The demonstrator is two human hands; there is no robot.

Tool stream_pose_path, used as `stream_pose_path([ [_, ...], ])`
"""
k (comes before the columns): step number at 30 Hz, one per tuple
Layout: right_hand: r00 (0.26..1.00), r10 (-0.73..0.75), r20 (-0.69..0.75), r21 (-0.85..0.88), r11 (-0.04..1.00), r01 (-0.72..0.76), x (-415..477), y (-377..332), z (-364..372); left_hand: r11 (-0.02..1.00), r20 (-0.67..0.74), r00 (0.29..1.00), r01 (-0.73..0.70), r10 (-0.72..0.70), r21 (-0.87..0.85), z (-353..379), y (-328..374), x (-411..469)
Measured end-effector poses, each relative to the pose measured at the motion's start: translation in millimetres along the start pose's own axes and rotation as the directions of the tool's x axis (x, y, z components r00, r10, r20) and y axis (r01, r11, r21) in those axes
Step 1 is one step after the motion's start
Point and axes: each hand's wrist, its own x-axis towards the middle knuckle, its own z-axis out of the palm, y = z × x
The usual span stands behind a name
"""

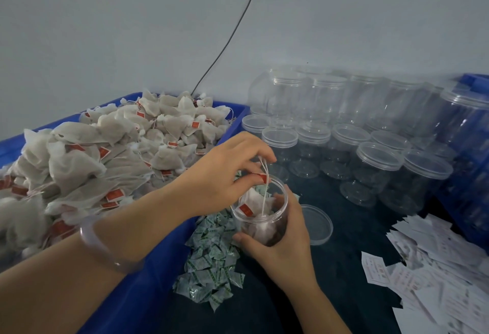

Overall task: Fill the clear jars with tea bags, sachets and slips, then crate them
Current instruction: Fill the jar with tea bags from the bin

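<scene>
My right hand (284, 241) grips an open clear jar (260, 214), tilted a little, with several tea bags inside. Above its mouth my left hand (227, 175) pinches the white string and red tag of a tea bag (258, 202) that hangs into the jar. A blue bin (148, 275) on the left is heaped with tea bags (111, 153). Green-and-white sachets (211, 262) lie in a pile beside the bin. White paper slips (436, 267) are scattered at the right. The jar's loose lid (316, 223) lies on the dark table just right of the jar.
Several empty lidded clear jars (370, 153) stand in rows at the back right, more stacked behind them. A blue crate (471, 153) with jars fills the far right. A black cable (232, 37) runs up the grey wall. A clear bangle (105, 249) is on my left wrist.
</scene>
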Motion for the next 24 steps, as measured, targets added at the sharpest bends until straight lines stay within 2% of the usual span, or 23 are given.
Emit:
stream_pose_path([
  [1, 1.0, 0.001, 0.003, 0.003, 1.0, -0.001, 0, 0, 0, 1.0, 0.02, 1.0, 0.021, -0.021, -0.003, 1, 0, 0],
  [2, 1.0, 0.002, 0.008, 0.004, 1.0, -0.002, 0, 1, 0, 0.997, 0.087, 0.996, 0.02, -0.026, 0.069, 3, -1, 0],
  [4, 1.0, 0.002, 0.015, 0.006, 1.0, -0.002, 0, 1, 0, 0.968, 0.283, 0.958, -0.031, -0.042, 0.248, 8, -6, 0],
  [6, 1.0, -0.004, 0.015, 0.008, 1.0, 0.004, 1, 1, 0, 0.962, 0.366, 0.93, -0.057, -0.046, 0.267, 12, -7, -1],
  [7, 1.0, -0.004, 0.006, 0.014, 1.0, 0.004, 1, 1, 0, 0.964, 0.343, 0.938, -0.055, -0.04, 0.261, 11, -6, 1],
  [11, 0.998, -0.023, -0.057, 0.023, 0.999, 0.024, 2, 0, -4, 0.954, 0.112, 0.991, -0.1, 0.071, 0.284, 4, -4, 1],
  [14, 0.995, -0.017, -0.101, 0.031, 0.999, 0.02, 4, 1, -9, 0.952, 0.061, 0.996, -0.076, 0.06, 0.297, 1, -10, 0],
  [17, 0.979, -0.016, -0.205, 0.074, 0.997, 0.032, 9, 0, -19, 0.943, 0.015, 0.999, -0.054, 0.052, 0.328, -2, -17, 0],
  [21, 0.964, -0.002, -0.265, 0.121, 0.992, 0.035, 5, 0, -36, 0.901, 0.126, 0.981, 0.08, -0.147, 0.426, -4, -31, -5],
  [24, 0.986, 0.012, -0.169, 0.123, 0.992, 0.009, -6, 2, -48, 0.848, 0.211, 0.934, 0.148, -0.29, 0.509, -5, -33, -9],
])
